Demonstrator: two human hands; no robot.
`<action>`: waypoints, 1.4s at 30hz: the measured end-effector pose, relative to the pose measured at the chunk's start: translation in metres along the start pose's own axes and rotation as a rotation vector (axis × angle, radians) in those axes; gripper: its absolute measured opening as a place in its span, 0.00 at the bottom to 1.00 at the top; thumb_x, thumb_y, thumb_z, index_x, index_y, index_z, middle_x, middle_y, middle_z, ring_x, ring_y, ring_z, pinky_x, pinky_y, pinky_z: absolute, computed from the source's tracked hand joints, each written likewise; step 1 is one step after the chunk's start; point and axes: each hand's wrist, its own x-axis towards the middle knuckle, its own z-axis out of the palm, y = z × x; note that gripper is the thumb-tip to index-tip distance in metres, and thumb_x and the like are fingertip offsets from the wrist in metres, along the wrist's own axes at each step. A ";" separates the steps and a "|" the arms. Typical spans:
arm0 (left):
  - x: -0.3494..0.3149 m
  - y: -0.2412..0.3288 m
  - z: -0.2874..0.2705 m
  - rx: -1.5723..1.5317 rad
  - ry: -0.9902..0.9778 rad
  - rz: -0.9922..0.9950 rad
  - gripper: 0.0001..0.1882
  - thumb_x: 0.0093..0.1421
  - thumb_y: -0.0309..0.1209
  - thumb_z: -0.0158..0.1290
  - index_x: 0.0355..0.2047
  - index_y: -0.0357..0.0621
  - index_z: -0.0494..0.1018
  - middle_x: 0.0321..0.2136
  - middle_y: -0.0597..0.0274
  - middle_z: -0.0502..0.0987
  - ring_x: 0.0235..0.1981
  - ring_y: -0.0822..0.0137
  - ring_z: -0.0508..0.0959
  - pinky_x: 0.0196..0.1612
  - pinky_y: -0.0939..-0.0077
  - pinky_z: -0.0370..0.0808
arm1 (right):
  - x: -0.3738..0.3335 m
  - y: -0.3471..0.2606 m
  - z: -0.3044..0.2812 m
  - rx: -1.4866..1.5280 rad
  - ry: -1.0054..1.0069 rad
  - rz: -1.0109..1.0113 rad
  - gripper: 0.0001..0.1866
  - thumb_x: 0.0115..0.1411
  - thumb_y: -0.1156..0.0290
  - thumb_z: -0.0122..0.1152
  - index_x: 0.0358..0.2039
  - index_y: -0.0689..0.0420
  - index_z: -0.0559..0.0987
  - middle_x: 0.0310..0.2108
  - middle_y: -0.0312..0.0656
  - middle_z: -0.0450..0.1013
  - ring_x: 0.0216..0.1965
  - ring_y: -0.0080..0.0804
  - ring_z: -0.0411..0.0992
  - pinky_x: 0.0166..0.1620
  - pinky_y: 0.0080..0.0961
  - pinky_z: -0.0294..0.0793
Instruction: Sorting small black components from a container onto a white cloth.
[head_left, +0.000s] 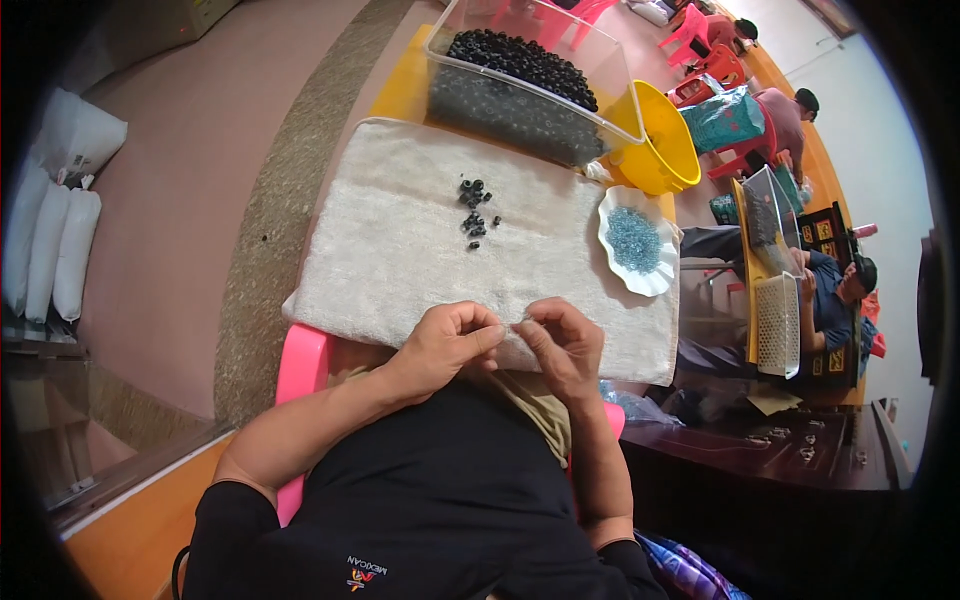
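My left hand [450,345] and my right hand [565,345] meet over the near edge of a white towel [400,230]. Both are closed in a pinch, thumb against fingers, their tips nearly touching. Whatever lies between the fingertips is too small to make out. Beyond my hands, a loose cluster of small black ring-like parts [474,192] rests on the towel. To the right stands a white scalloped dish [650,286] holding a heap of tiny clear-blue pieces [634,238].
A clear plastic bin [515,75] full of black parts stands at the towel's far side, beside a yellow bucket [665,140]. Right of me is a dark table [790,450]. Other people [835,300] sit at work farther right. White sacks [75,255] stand at far left.
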 end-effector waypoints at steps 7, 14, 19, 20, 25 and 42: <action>-0.001 0.003 0.001 0.017 0.021 -0.026 0.07 0.65 0.31 0.56 0.37 0.41 0.73 0.27 0.67 0.76 0.27 0.77 0.77 0.30 0.84 0.75 | 0.040 0.024 -0.105 -1.031 0.442 -0.324 0.07 0.54 0.78 0.65 0.35 0.62 0.79 0.27 0.45 0.76 0.24 0.33 0.75 0.31 0.27 0.74; -0.001 0.000 0.000 -0.033 0.051 -0.061 0.07 0.64 0.30 0.56 0.37 0.41 0.73 0.28 0.67 0.76 0.28 0.76 0.78 0.32 0.82 0.77 | 0.046 0.022 -0.106 -1.214 0.462 -0.343 0.08 0.55 0.77 0.64 0.37 0.62 0.80 0.37 0.47 0.77 0.25 0.32 0.75 0.33 0.26 0.74; -0.003 0.000 -0.002 -0.098 -0.006 -0.068 0.07 0.65 0.30 0.55 0.39 0.40 0.73 0.31 0.66 0.76 0.30 0.75 0.78 0.36 0.81 0.78 | 0.006 -0.006 -0.024 -0.246 -0.080 -0.294 0.15 0.54 0.84 0.64 0.43 0.63 0.79 0.40 0.43 0.74 0.32 0.21 0.72 0.35 0.18 0.71; -0.003 0.000 -0.002 -0.162 -0.040 -0.081 0.07 0.65 0.30 0.55 0.39 0.40 0.73 0.32 0.66 0.76 0.31 0.75 0.78 0.37 0.81 0.78 | 0.002 -0.005 -0.012 -0.141 -0.154 -0.293 0.15 0.54 0.84 0.64 0.44 0.63 0.79 0.40 0.43 0.74 0.33 0.21 0.72 0.36 0.18 0.72; -0.002 0.002 -0.001 -0.224 -0.061 -0.088 0.08 0.66 0.30 0.54 0.41 0.39 0.73 0.33 0.65 0.77 0.31 0.75 0.78 0.38 0.79 0.79 | -0.002 0.009 0.003 0.058 -0.156 -0.220 0.11 0.59 0.82 0.62 0.43 0.64 0.79 0.40 0.42 0.72 0.35 0.23 0.73 0.38 0.16 0.72; -0.003 0.000 0.001 -0.210 -0.052 -0.065 0.09 0.64 0.25 0.54 0.44 0.38 0.72 0.37 0.60 0.79 0.37 0.72 0.80 0.43 0.76 0.81 | 0.001 -0.008 -0.012 -0.083 -0.237 -0.066 0.04 0.59 0.81 0.63 0.35 0.65 0.79 0.34 0.39 0.73 0.35 0.21 0.72 0.39 0.18 0.72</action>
